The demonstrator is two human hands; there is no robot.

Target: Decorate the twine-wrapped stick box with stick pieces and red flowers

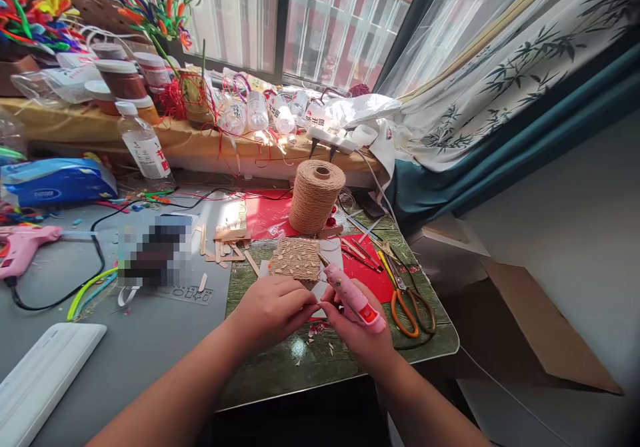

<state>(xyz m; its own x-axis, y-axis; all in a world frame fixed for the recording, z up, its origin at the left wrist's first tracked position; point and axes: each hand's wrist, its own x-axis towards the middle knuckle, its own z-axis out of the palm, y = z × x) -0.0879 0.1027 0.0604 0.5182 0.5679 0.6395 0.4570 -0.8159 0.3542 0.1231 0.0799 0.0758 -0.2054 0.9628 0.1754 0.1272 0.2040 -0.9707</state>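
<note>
My right hand (365, 330) is wrapped round a pink hot glue gun (350, 293) with a red part at its rear end. Its metal nozzle points away from me, at the right edge of a small block wound with twine (295, 255). Pale, seed-like flakes dot the block's top. My left hand (277, 307) is closed in a pinch just in front of the block. Its fingertips meet my right thumb and fingertips. Whatever lies between them is too small to make out.
Behind the block stands a big twine spool (316, 197). Orange-handled scissors (406, 310) lie right of my hands, near red paper (367, 267). Wooden sticks (225, 247) lie to the left. Another pink glue gun (30, 247) and a white keyboard-like bar (55, 380) are further left.
</note>
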